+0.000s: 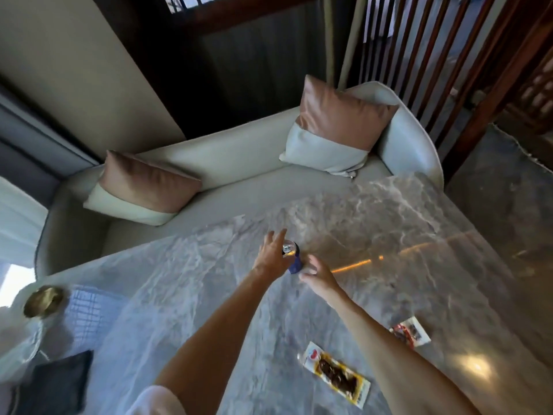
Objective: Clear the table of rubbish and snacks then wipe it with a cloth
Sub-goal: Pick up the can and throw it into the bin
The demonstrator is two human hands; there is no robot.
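Both hands at one upright blue can (291, 256): left hand (270, 254) nearer, fingers (276, 238) spread along its left side, contact unclear through blur; right hand (315, 272) loosely open, empty, just right of its base; long axis vertical, on marble table (419, 235).

We see a pale sofa (227, 163) as our landmark. On its seat lie two pink-and-white cushions, one at the left end (143, 187) and one at the right end (338, 127). Behind it rise a beige wall (74, 55) and dark wooden slats (419, 40). Right of it lies a glossy marbled floor (502, 187).
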